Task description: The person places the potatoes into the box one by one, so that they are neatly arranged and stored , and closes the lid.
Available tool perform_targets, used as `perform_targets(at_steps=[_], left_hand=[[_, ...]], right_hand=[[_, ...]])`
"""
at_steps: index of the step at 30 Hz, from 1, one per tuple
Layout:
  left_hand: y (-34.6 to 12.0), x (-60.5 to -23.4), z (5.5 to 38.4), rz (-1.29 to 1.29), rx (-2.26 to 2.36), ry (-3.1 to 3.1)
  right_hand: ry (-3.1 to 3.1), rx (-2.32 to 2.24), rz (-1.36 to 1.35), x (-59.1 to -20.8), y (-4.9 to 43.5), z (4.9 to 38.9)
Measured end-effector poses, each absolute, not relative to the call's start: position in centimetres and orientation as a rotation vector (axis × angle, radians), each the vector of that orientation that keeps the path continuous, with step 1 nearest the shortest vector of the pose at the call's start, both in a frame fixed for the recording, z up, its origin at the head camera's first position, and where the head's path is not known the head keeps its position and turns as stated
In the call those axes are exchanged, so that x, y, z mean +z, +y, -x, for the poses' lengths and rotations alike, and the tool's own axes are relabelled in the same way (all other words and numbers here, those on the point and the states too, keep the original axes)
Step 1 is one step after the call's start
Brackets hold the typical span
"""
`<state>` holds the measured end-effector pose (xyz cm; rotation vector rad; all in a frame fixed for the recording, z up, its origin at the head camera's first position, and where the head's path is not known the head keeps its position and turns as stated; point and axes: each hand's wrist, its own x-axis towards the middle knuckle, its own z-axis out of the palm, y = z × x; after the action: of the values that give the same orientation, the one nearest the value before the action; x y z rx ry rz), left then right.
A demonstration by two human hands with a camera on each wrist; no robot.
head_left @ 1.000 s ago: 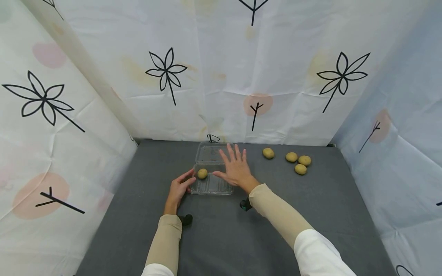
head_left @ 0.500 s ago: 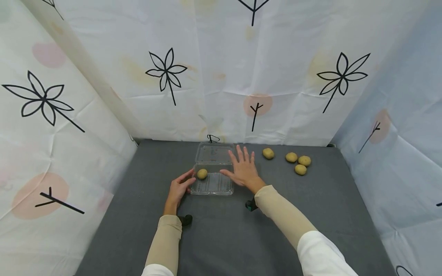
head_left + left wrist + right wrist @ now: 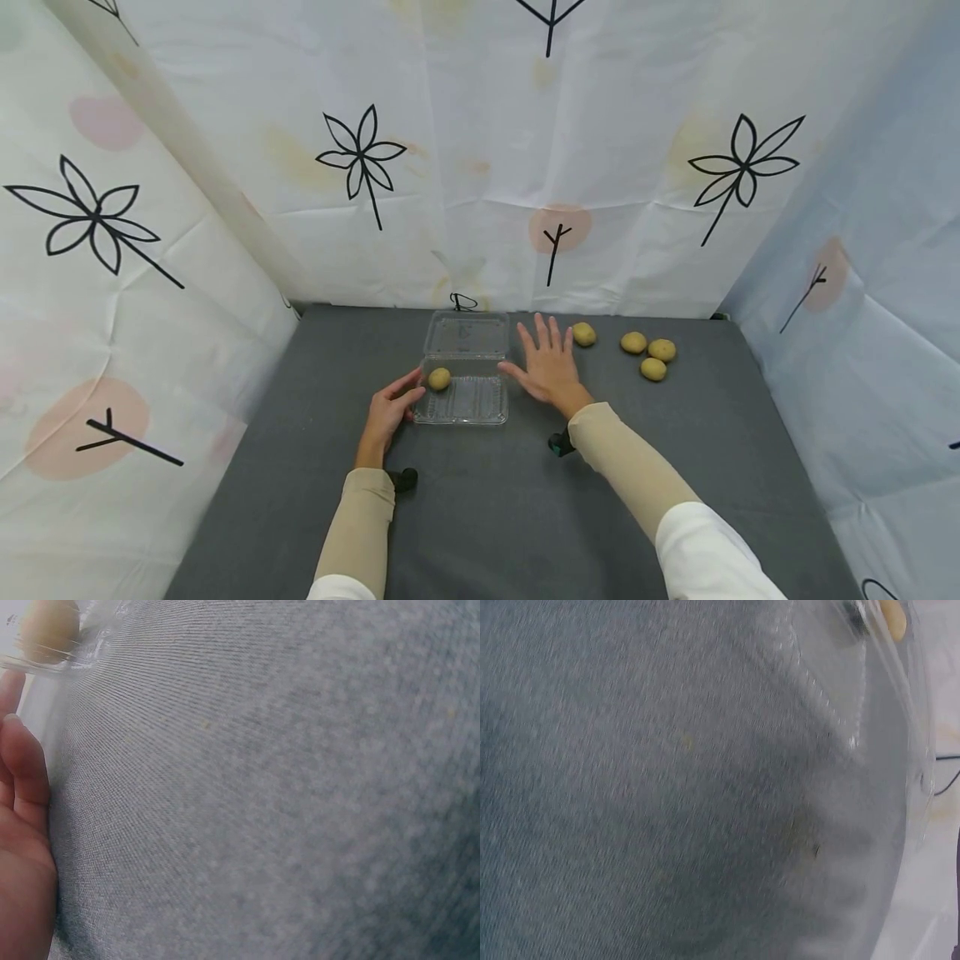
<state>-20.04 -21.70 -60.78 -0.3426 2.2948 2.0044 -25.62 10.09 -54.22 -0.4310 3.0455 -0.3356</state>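
A clear plastic clamshell container (image 3: pixel 480 400) stands on the table with its lid (image 3: pixel 468 333) folded back. One potato (image 3: pixel 439 379) sits inside, at the left end. My left hand (image 3: pixel 388 408) rests against the container's left side, thumb and forefinger touching its rim; part of the hand and the potato (image 3: pixel 51 630) show in the left wrist view. My right hand (image 3: pixel 550 367), fingers spread and holding nothing, hovers just right of the container. Its fingertips are near a single potato (image 3: pixel 584 334). The right wrist view shows the container's edge (image 3: pixel 832 705) but little of the hand.
To the right, three more potatoes lie in a cluster, the nearest potato (image 3: pixel 653 369) in front of the others. A dark grey cloth covers the table (image 3: pixel 480 517). Patterned fabric (image 3: pixel 480 167) walls it in at the back and both sides.
My right hand has moved right, from over the container to beside it, close to the single potato. The left hand has stayed at the container's left side.
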Motion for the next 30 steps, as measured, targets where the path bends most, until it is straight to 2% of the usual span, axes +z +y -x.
perform_targets(at_steps=[13,21,30], left_hand=[[-21.7,-60.4,20.1,0.355,2.01,2.247],[-21.4,-57.1,19.2,0.345,1.997,2.204],[-21.8,-59.8,19.9,0.368,2.005,2.214]], right_hand=[[3.059,-0.337,0.331,-55.1,13.7,26.8],[3.089,-0.402,0.327,-55.1,15.3,27.1],[3.085,-0.512,0.283,-55.4,16.8,27.5]])
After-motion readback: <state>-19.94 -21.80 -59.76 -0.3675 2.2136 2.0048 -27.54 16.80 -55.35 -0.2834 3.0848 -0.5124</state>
